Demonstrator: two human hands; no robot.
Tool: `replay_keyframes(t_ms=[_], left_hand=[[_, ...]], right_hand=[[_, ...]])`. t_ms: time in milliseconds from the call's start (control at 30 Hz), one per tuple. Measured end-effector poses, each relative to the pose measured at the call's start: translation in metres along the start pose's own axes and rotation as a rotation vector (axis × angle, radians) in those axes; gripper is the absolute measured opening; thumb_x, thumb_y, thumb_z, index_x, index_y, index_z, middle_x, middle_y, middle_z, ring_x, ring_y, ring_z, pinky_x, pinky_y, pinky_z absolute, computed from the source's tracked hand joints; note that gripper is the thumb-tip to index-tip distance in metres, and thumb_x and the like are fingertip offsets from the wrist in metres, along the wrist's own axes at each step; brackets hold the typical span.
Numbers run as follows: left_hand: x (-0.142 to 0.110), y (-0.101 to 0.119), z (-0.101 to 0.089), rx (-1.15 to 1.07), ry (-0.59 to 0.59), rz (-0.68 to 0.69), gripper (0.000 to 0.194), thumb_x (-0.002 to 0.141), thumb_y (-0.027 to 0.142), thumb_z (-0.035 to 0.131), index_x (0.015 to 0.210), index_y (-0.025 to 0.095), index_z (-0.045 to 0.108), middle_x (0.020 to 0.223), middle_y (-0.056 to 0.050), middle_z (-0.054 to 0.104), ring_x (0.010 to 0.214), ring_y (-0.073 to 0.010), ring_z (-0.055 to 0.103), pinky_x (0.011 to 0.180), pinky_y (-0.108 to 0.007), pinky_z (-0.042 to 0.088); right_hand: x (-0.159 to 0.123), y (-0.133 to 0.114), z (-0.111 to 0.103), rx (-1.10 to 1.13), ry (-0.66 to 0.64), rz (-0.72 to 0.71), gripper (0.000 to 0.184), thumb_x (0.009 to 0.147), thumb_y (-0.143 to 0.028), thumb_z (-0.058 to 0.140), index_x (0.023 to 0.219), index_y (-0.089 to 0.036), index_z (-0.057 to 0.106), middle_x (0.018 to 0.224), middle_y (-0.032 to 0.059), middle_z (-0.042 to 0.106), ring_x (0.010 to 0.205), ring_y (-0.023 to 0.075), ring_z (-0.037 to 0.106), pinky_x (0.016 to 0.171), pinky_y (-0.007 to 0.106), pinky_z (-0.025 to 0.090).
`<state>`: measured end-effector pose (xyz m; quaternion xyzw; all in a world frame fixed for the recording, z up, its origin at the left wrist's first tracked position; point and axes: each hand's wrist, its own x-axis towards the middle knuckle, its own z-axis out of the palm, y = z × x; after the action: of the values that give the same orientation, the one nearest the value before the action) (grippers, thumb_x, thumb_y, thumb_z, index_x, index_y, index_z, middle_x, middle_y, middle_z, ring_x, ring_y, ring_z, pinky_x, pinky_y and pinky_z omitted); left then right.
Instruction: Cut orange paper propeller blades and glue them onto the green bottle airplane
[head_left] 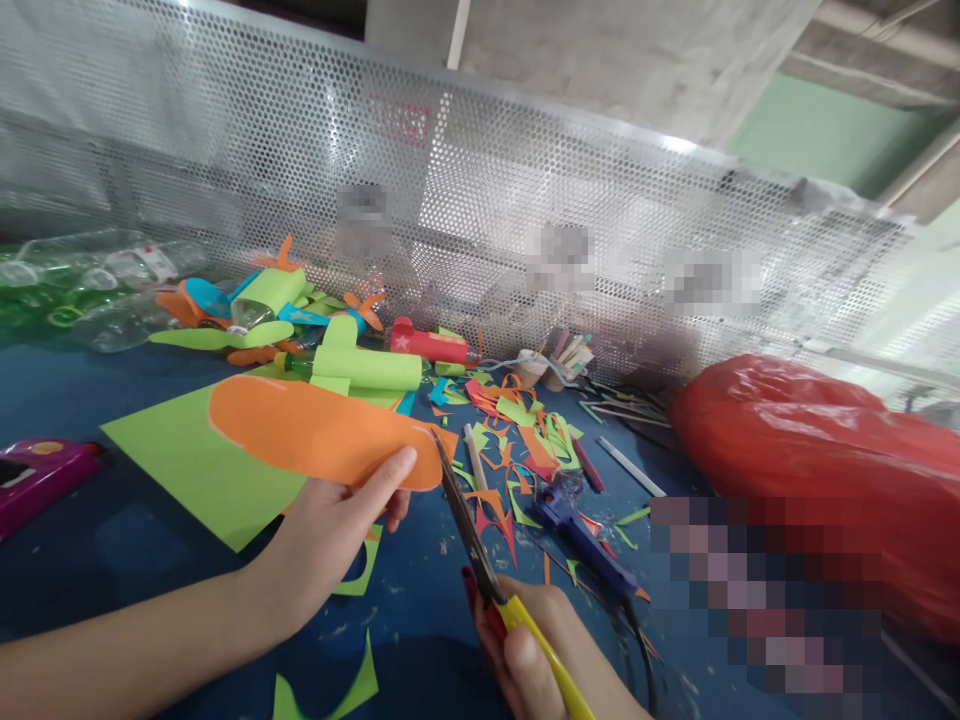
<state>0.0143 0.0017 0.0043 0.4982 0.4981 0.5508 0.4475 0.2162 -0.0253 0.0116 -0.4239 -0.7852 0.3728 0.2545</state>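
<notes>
My left hand [330, 540] pinches a long, rounded piece of orange paper [300, 425] near its right end, thumb on top. A pale outline shows along its left edge. My right hand [551, 625] is wrapped round scissors [471, 525] with a yellow and a red handle. Their blades point up and away, with the tips at the right end of the orange paper. An orange scrap [447, 441] shows just beyond the blades. Beneath the orange piece lies a green sheet [172, 440] on the blue tabletop [180, 630].
Paper-covered bottle models [367, 368] and clear bottles [142, 265] stand back left. Coloured scraps [525, 410] and a blue glue gun [585, 535] with a cord lie right of centre. A purple object [45, 475] is at left, a red plastic bag [810, 450] at right. Perforated metal [480, 180] borders the back.
</notes>
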Motion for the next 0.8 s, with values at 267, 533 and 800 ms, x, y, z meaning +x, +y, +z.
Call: replay_keyframes(t_ms=[267,533,800], left_hand=[[0.003,-0.002,0.002,-0.151,0.002,0.058,0.027,0.084,0.043,0.060,0.066,0.022,0.056,0.054,0.006,0.053,0.052,-0.0125,0.051,0.051,-0.023,0.044],[0.008,0.003,0.002,-0.174,-0.038,0.044,0.028,0.086,0.040,0.055,0.067,0.020,0.057,0.055,0.004,0.054,0.052,-0.0116,0.052,0.050,-0.022,0.045],[0.003,0.010,0.001,-0.148,-0.120,0.070,0.028,0.086,0.039,0.055,0.065,0.020,0.057,0.052,0.004,0.056,0.048,-0.0121,0.054,0.046,-0.022,0.046]], right_hand=[[0.003,0.000,-0.002,-0.020,-0.070,0.015,0.068,0.078,-0.084,0.017,0.063,-0.021,0.039,0.055,-0.0025,0.036,0.048,0.0102,0.035,0.042,0.022,0.030],[0.004,0.004,-0.002,-0.002,-0.128,-0.001,0.066,0.080,-0.082,0.017,0.064,-0.021,0.039,0.051,-0.0010,0.044,0.044,0.0110,0.042,0.043,0.024,0.031],[0.002,-0.003,-0.010,0.013,-0.147,-0.015,0.069,0.077,-0.085,0.019,0.066,-0.021,0.045,0.057,0.0049,0.059,0.049,0.0156,0.053,0.046,0.027,0.037]])
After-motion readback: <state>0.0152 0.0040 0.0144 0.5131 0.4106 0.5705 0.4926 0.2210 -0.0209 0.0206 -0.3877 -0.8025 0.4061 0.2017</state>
